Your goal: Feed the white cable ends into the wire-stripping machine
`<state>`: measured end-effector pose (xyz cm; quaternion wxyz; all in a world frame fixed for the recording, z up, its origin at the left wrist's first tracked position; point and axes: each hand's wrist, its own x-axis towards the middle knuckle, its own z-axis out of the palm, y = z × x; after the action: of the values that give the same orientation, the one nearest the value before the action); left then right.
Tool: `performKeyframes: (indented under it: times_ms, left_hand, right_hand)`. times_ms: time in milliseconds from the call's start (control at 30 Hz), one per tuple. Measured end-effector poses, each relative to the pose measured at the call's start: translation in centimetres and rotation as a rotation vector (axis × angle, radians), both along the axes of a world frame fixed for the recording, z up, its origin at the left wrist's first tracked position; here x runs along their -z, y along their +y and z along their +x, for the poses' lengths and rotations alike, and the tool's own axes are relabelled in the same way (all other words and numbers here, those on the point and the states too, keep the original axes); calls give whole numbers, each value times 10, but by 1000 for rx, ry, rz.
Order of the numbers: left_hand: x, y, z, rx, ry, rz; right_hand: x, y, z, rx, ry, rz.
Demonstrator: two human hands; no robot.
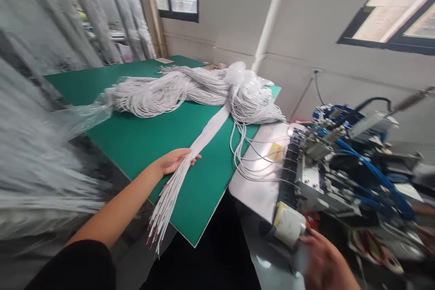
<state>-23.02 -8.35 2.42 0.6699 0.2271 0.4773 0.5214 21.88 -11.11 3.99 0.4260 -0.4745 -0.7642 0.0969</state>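
Observation:
My left hand (175, 160) lies on a flat strand of white cables (190, 156) that runs over the green table (136, 140), its fingers stretched along the strand. The cable ends with red tips (154, 235) hang over the table's front edge. The strand leads back to a large heap of white cables (204, 88) partly wrapped in clear plastic. My right hand (326, 265) is low at the right, blurred, next to a white cylinder-shaped part (288, 226) at the front of the machine (326, 172); its fingers are not clear.
A machine with blue hoses (374, 172) and a metal plate (265, 167) stands right of the table; several loose cables run onto it. Racks of hanging white cable bundles (34, 145) fill the left side. A white pipe (272, 13) and windows are behind.

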Motion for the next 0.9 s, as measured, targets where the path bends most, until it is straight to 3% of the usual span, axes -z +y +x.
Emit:
performKeyframes:
  times_ms: [67,100,167,233,400,633,767,833,900]
  left_hand:
    - [-1,1,4,-57,10,-60]
    - [-1,2,6,-98,20,-79]
    - [-3,5,11,-157,45,-99]
    - [-5,7,17,-125,32,-109]
    - [-10,-4,42,-62,-34,-137]
    - [-27,-46,84,-17,-95,-202]
    - [-29,-70,117,2,-94,-149]
    - [-26,-78,128,77,-68,-117]
    - [-23,-83,129,233,-23,-98]
  right_hand:
    - [-3,-9,-35,-13,9,32]
    - [-7,-11,-55,-160,43,38]
    - [-17,-9,-94,-358,114,-138]
    - [-24,-3,-129,-508,206,-338]
    - [-12,18,-193,-594,428,-737]
    - [9,50,-245,-464,884,-1180]
    - [5,65,-262,-616,1143,-1545]
    - [1,68,-262,-630,1273,-1629]
    - [-4,67,-255,-579,1412,-1601]
